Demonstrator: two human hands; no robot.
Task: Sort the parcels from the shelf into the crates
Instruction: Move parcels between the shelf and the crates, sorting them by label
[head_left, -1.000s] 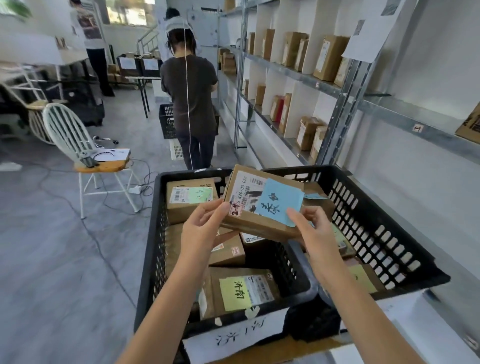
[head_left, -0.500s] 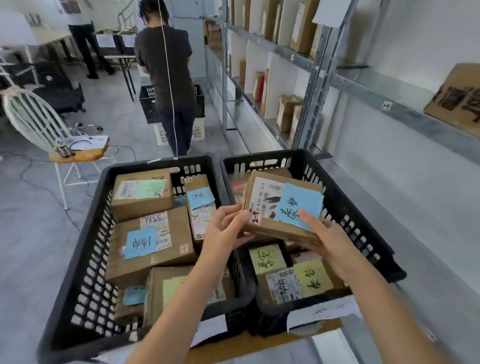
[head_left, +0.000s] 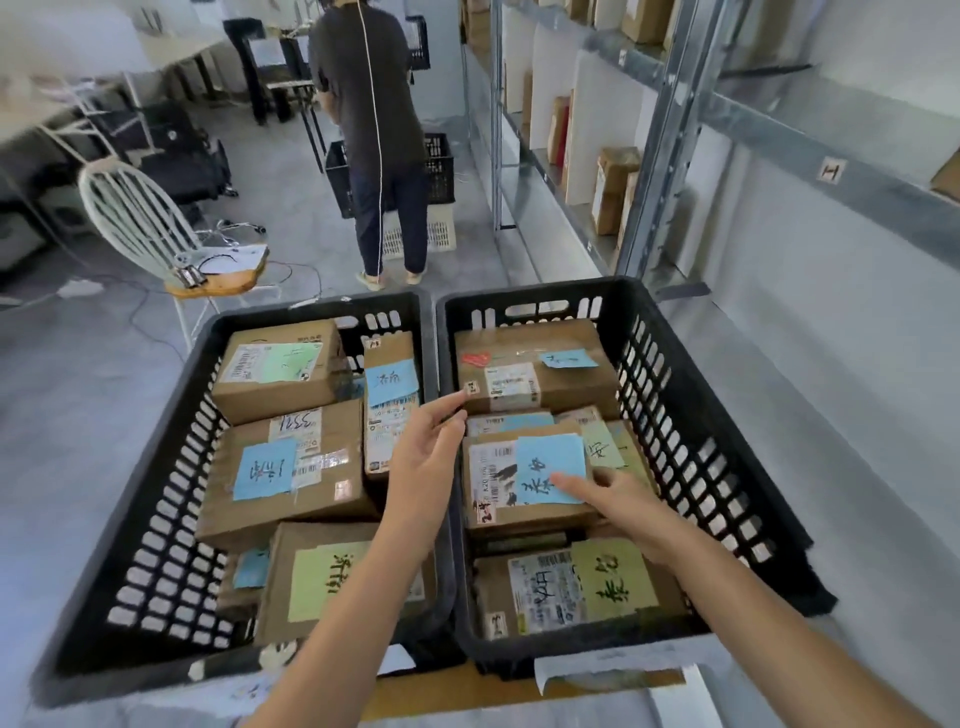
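Note:
Two black crates stand side by side in front of me, the left crate (head_left: 156, 467) and the right crate (head_left: 701, 467), both holding several brown parcels with coloured notes. A parcel with a blue note (head_left: 498, 499) lies on top of other parcels in the middle of the right crate. My right hand (head_left: 623, 504) holds its right edge, thumb on the blue note and fingers curled at the side. Above the rims between the crates, my left hand (head_left: 426, 457) hovers with relaxed fingers, holding nothing.
A metal shelf (head_left: 675, 130) runs along the right with more brown parcels (head_left: 613, 187) standing on it. A person (head_left: 374, 104) stands ahead in the aisle by another black crate (head_left: 441, 166). A white chair (head_left: 140, 218) is at the left.
The blue-note parcel has come down from in the air into the right crate. My left hand has let go of it and drawn back to the left. My view tilted down.

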